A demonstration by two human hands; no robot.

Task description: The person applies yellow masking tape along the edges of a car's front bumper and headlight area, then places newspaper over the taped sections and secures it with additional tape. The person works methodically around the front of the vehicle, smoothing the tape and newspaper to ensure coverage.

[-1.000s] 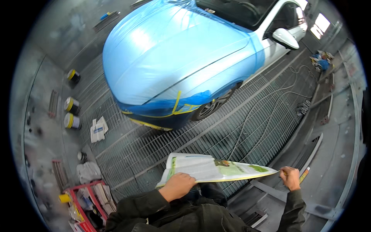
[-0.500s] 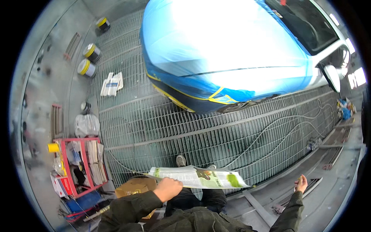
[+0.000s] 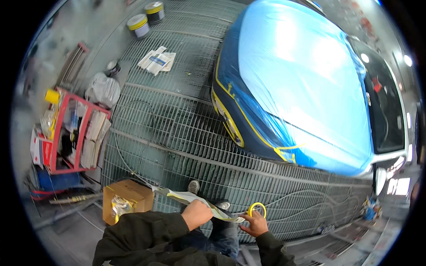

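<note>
My left hand [image 3: 197, 215] is closed on a printed paper sheet [image 3: 181, 195], held in front of my legs above the floor grating. Seen nearly edge-on, the sheet looks narrow, and a yellow strip runs along it. At its right end, my right hand [image 3: 255, 225] grips a yellow roll of tape [image 3: 257, 204], with the ring standing up above the fingers. Whether the right fingers also pinch the paper, I cannot make out.
Ahead to the right stands a car [image 3: 293, 88] with its front covered in blue film edged with yellow tape. A cardboard box [image 3: 146, 195] sits near my left arm. Farther left are a red rack [image 3: 80, 133], a plastic bag [image 3: 103, 90] and cans [image 3: 138, 26]. Hoses [image 3: 306, 193] cross the grating.
The right hand has come in from the far right to the paper's right end, and the yellow roll now shows in it. The sheet has turned edge-on. My view has shifted left.
</note>
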